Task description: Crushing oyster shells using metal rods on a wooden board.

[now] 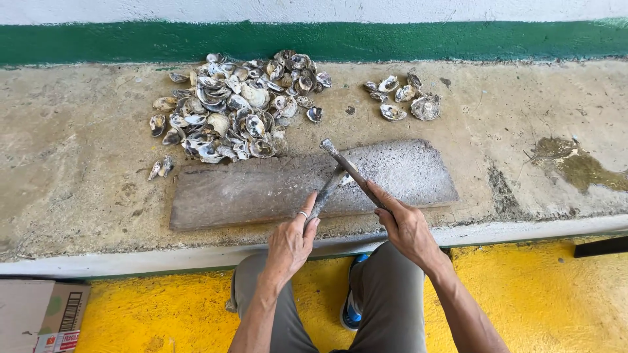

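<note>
A: Take the grey stone slab (261, 189) as the landmark and go left to right; what lies about it?

B: Off its near left corner, down on the yellow floor (163, 314), a cardboard box (39, 317); just beyond its far left edge, a big heap of oyster shells (232, 108), with two strays at the slab's left end; beyond its far right end, well apart from the heap, a small cluster of shells (405, 98); right of the slab, a dark wet stain (575, 163) on the concrete ledge (78, 150).

A: And the work in hand?

B: By my reading, a striking or prying step over the slab's middle; the two tools cross there, and something pale sits at the crossing, too small to name; the next move would seem to call for a steady left grip and a short, aimed stroke from the right.

A: The hands, then?

B: The left hand (291, 245), at the slab's near edge, is closed round a flat grey metal bar (327, 189), thumb laid along it, a ring on one finger; the right hand (405, 225), just right of it, is wrapped tight about the handle of a hammer-like tool (350, 171), whose head points to the slab's far edge; neither hand is spread.
</note>
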